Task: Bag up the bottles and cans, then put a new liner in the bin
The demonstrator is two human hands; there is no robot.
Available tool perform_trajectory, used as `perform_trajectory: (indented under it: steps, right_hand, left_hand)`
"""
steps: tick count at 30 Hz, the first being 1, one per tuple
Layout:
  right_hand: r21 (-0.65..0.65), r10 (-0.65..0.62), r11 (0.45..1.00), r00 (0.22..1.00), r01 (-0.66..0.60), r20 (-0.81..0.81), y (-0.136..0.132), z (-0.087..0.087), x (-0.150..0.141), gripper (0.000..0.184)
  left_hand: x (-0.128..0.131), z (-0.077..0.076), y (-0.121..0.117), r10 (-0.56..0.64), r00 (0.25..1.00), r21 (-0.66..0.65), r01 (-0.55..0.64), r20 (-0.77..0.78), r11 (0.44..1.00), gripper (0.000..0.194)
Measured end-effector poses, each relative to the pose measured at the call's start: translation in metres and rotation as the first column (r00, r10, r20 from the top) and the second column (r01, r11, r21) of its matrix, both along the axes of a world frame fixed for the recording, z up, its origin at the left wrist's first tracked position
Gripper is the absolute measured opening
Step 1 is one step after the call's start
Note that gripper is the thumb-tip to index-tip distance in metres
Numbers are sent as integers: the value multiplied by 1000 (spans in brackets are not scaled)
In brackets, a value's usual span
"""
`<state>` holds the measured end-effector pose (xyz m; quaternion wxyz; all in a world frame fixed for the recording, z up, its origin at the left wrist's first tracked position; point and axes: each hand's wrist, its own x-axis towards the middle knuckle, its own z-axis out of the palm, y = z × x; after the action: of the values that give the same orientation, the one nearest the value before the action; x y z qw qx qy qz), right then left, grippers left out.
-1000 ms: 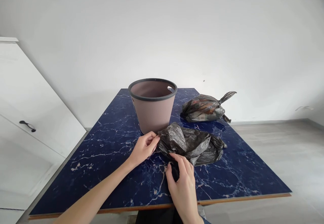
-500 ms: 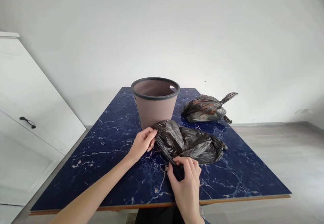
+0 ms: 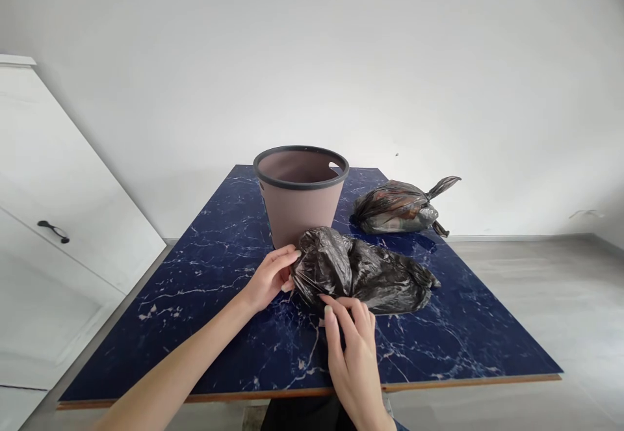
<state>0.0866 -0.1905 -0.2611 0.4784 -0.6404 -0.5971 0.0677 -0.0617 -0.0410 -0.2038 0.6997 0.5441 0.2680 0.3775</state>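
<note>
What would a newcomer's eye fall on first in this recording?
Probably the mauve bin, upright on the blue marbled table. Next, the crumpled black bag in front of it, with the left hand and right hand at its edges. Farther back on the right lies a tied, filled bag.

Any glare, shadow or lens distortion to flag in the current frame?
Head view: pale highlights streak the loose bag; head view: dark shadow or reflection on the tabletop by the tied bag; head view: wide-angle stretch seems to slant the cabinet.
</note>
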Motion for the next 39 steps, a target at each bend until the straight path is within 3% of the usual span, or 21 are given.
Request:
perform_trajectory:
  steps: [10,18,22,25,28,31,33,35,39]
  right_hand:
    - [-62,-70,996,981,59,-182,3,-8,-1,56]
    - [-73,-218,976,941,206,-260,7,-11,8,74]
    - [52,-318,934,887,354,-334,-1,8,15,65]
    - [249,-246,897,880,366,-407,-15,34,14,45]
    - [413,-124,878,948,243,-294,-27,61,6,16]
    - [304,16,952,989,29,-146,-25,72,-3,23]
    - [136,71,989,991,-56,-110,-15,63,-6,27]
    - [7,72,997,993,-71,-91,-2,43,-4,29]
    - [-24,65,998,995,-63,70,17,6,22,38]
  left_hand:
    - [-10,0,4,-111,991,-116,120,80,986,29]
    - [-14,-1,3,-213,970,-154,231,121,961,30]
    - [-13,0,2,-231,963,-155,251,136,956,34]
    - [-13,1,2,-241,960,-153,262,141,953,35]
    - [-14,1,2,-269,955,-157,287,128,945,39]
    - [-14,1,2,-314,943,-164,329,110,930,39]
    - [-14,1,0,-359,928,-168,371,99,913,39]
    - [-15,1,-1,-422,903,-177,430,87,885,41]
    - [-17,0,-6,-562,826,-216,559,54,801,43]
